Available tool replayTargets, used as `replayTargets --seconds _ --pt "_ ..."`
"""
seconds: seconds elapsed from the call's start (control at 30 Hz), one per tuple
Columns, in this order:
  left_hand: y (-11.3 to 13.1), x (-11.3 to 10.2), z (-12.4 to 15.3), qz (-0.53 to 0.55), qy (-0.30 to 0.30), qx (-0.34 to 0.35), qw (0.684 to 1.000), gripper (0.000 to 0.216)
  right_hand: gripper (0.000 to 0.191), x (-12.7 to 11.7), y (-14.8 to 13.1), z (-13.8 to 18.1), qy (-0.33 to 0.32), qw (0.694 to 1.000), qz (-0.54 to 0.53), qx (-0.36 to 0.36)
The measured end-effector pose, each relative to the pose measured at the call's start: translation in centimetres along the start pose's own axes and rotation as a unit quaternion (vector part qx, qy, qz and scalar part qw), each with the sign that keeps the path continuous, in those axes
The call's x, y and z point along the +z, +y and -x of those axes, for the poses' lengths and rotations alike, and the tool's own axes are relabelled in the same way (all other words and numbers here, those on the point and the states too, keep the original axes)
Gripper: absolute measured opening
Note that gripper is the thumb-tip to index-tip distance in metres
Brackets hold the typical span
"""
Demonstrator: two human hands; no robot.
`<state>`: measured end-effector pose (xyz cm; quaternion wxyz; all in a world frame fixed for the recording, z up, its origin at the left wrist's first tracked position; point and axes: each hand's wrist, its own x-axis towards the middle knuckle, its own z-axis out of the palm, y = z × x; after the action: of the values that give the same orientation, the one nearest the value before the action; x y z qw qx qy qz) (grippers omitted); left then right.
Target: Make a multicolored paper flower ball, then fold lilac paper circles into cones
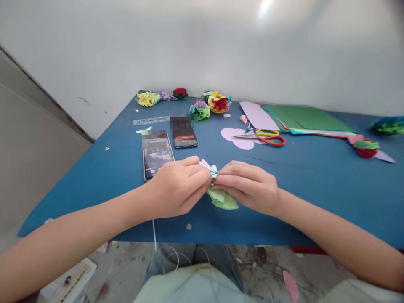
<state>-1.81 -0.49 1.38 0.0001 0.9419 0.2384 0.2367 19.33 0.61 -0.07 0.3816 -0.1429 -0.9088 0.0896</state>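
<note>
Both hands meet over the near middle of the blue table, pinching a small paper flower [222, 198] between their fingertips. Its light green crepe part hangs below the fingers, while pink and pale blue folded strips stick up above them. My left hand [183, 185] grips it from the left, fingers curled. From the right, my right hand [249, 183] closes on the same piece, its fingers pressed together. The pinched middle is mostly hidden by the fingertips. Close behind my left hand lies a phone [158, 153] with its screen lit.
A second phone [184, 134], a clear ruler [150, 120] and scissors [252, 136] on a lilac paper flower shape [244, 145] lie beyond the hands. Several crepe flowers [217, 102] line the back. Green paper sheets [306, 117] are stacked at the back right. A white cable [154, 235] hangs over the front edge.
</note>
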Motion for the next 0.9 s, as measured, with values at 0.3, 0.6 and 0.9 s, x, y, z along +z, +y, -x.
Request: replayTargets --seconds 0.3,0.6,0.9 --pt "0.1 -1.2 -0.2 0.124 -0.106 -0.036 0.986 0.021 0.007 0.1 -0.3 0.0 -0.054 0.997 0.048 0.017" --pt "0.5 -1.1 -0.2 0.096 -0.127 -0.047 0.986 0.021 0.005 0.4 -0.6 0.1 -0.045 0.998 -0.008 0.051" --pt "0.5 -1.4 0.0 0.111 -0.138 -0.030 0.984 0.024 0.012 -1.4 -0.9 -0.3 -0.137 0.987 -0.058 0.057"
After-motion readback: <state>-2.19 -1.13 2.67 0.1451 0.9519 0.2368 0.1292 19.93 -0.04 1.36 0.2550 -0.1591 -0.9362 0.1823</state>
